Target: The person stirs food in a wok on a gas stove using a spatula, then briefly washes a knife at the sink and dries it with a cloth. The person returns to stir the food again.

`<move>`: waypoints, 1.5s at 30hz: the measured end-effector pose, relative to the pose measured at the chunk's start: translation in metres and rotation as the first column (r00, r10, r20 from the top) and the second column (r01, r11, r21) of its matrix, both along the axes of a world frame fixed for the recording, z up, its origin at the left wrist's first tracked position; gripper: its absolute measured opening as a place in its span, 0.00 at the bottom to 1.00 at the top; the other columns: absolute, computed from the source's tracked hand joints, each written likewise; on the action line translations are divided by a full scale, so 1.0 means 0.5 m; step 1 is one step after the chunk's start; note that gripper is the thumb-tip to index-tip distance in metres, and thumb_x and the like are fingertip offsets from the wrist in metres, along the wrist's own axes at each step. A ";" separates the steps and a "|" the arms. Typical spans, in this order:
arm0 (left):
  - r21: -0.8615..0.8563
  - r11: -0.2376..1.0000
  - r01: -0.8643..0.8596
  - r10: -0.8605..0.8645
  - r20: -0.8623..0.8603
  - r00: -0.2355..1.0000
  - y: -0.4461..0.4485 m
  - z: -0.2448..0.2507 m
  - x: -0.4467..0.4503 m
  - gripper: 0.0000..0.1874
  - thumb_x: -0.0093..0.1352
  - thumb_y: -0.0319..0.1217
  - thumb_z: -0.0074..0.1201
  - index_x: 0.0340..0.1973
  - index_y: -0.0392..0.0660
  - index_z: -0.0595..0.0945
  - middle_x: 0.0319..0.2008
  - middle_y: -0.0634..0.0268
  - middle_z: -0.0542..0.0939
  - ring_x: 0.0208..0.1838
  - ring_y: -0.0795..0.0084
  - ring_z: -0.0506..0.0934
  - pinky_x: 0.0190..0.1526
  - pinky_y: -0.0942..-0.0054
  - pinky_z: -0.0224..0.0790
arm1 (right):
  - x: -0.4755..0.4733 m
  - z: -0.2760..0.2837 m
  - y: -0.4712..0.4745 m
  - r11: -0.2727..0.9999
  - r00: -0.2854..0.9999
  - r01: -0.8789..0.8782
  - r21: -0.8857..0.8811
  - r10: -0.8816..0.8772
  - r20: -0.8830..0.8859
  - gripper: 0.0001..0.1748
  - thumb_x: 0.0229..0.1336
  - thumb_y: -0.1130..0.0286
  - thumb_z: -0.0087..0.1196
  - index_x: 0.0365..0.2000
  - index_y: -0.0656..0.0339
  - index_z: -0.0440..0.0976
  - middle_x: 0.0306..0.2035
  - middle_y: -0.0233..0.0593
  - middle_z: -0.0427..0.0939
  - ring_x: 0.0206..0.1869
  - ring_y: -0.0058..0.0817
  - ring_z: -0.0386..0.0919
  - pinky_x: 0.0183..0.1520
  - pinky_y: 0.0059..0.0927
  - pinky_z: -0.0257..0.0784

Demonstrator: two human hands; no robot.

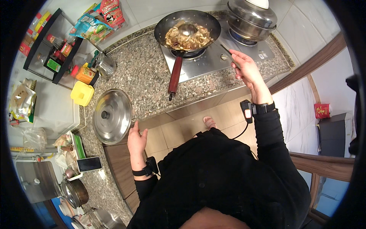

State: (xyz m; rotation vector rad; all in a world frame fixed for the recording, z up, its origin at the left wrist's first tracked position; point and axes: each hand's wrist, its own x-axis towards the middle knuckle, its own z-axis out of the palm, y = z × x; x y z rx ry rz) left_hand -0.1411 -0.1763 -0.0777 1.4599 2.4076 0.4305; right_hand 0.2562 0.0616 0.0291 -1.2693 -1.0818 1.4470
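A black wok with a red wooden handle stands on the near gas burner. Sliced food in brown sauce fills its bottom. The bowl of a metal ladle rests in this food. My right hand grips the ladle's dark handle to the right of the wok. Beyond the counter's front edge, my left hand hangs with thumb and fingers apart, holding nothing. Nearest to it is a round metal pan lid with a black knob, lying on the granite counter.
A stacked steel pot occupies the right burner. Along the left wall are a spice rack, a yellow plastic container and a glass jar. A phone and a dark lidded pot are farther down the left counter.
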 end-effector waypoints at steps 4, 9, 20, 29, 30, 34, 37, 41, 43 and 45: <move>-0.011 1.000 0.010 -0.010 -0.018 1.000 -0.010 -0.015 -0.009 0.32 0.65 0.38 0.61 0.64 0.45 0.72 0.40 0.54 0.79 0.39 0.57 0.79 0.42 0.60 0.74 | -0.016 -0.022 0.019 0.997 1.000 -0.010 -0.081 0.011 0.008 0.26 0.69 0.64 0.49 0.64 0.58 0.64 0.24 0.25 0.69 0.15 0.11 0.59 0.16 0.18 0.60; 0.016 1.000 -0.011 0.011 -0.008 1.000 -0.016 -0.020 -0.016 0.32 0.65 0.38 0.61 0.64 0.44 0.72 0.41 0.53 0.79 0.40 0.56 0.79 0.43 0.59 0.73 | -0.012 -0.036 0.040 0.998 0.996 0.064 -0.004 -0.065 -0.063 0.27 0.69 0.63 0.49 0.64 0.59 0.63 0.24 0.26 0.69 0.14 0.12 0.60 0.15 0.18 0.61; 0.010 1.000 -0.001 0.001 0.022 1.000 -0.010 -0.022 -0.016 0.33 0.64 0.37 0.61 0.64 0.46 0.72 0.43 0.54 0.79 0.38 0.58 0.80 0.43 0.60 0.74 | -0.076 -0.055 0.014 0.989 0.983 0.144 -0.038 -0.147 -0.111 0.27 0.70 0.65 0.49 0.65 0.58 0.61 0.25 0.28 0.69 0.14 0.14 0.59 0.16 0.20 0.63; 0.005 1.000 0.026 -0.026 0.010 1.000 -0.016 -0.009 -0.017 0.33 0.64 0.37 0.62 0.64 0.46 0.72 0.42 0.54 0.79 0.37 0.58 0.80 0.43 0.60 0.74 | -0.147 -0.034 0.128 0.972 0.970 0.227 0.058 -0.231 0.070 0.28 0.69 0.63 0.48 0.66 0.58 0.60 0.26 0.29 0.70 0.15 0.14 0.61 0.18 0.20 0.66; 0.006 1.000 0.014 -0.014 0.015 1.000 -0.017 -0.005 -0.018 0.33 0.64 0.37 0.62 0.64 0.46 0.72 0.42 0.54 0.79 0.37 0.58 0.80 0.43 0.60 0.74 | -0.151 -0.039 0.127 0.978 0.978 0.205 0.028 -0.206 0.033 0.28 0.69 0.63 0.48 0.66 0.58 0.60 0.27 0.29 0.70 0.16 0.14 0.62 0.17 0.21 0.66; 0.014 1.000 -0.021 0.021 0.016 1.000 -0.030 -0.005 -0.024 0.33 0.64 0.37 0.62 0.64 0.45 0.72 0.42 0.53 0.79 0.42 0.55 0.80 0.45 0.59 0.74 | -0.147 -0.067 0.105 0.986 0.987 0.161 -0.034 -0.160 0.032 0.28 0.68 0.64 0.51 0.65 0.59 0.63 0.28 0.29 0.70 0.18 0.15 0.64 0.17 0.22 0.67; -0.030 0.999 -0.033 0.033 0.028 0.999 -0.044 -0.016 -0.028 0.33 0.64 0.37 0.62 0.64 0.45 0.72 0.42 0.52 0.79 0.45 0.54 0.79 0.46 0.59 0.74 | -0.139 -0.079 0.097 0.972 0.946 0.156 0.177 -0.198 0.255 0.27 0.67 0.65 0.50 0.63 0.63 0.65 0.29 0.34 0.76 0.19 0.19 0.71 0.19 0.25 0.74; -0.049 0.999 -0.012 0.013 0.020 1.000 -0.045 -0.021 -0.034 0.33 0.64 0.36 0.62 0.64 0.44 0.71 0.42 0.53 0.79 0.44 0.54 0.79 0.47 0.58 0.73 | -0.144 -0.082 0.094 0.968 0.868 0.136 0.208 -0.218 0.446 0.28 0.66 0.63 0.50 0.63 0.64 0.65 0.40 0.46 0.82 0.25 0.28 0.80 0.24 0.29 0.78; -0.027 1.000 0.008 -0.008 0.014 1.000 -0.037 -0.020 -0.034 0.33 0.64 0.36 0.62 0.64 0.45 0.71 0.42 0.53 0.79 0.43 0.54 0.79 0.46 0.58 0.73 | -0.150 -0.082 0.084 0.989 0.853 0.053 0.136 -0.115 0.510 0.31 0.66 0.63 0.51 0.66 0.59 0.61 0.46 0.49 0.81 0.29 0.32 0.83 0.29 0.30 0.80; -0.019 0.999 0.026 -0.025 0.011 1.000 -0.026 -0.016 -0.030 0.33 0.64 0.36 0.62 0.65 0.45 0.71 0.42 0.54 0.79 0.42 0.55 0.79 0.45 0.59 0.73 | -0.163 -0.084 0.070 0.997 0.871 0.041 0.059 -0.065 0.487 0.33 0.66 0.63 0.52 0.68 0.56 0.58 0.50 0.48 0.79 0.31 0.31 0.82 0.29 0.30 0.81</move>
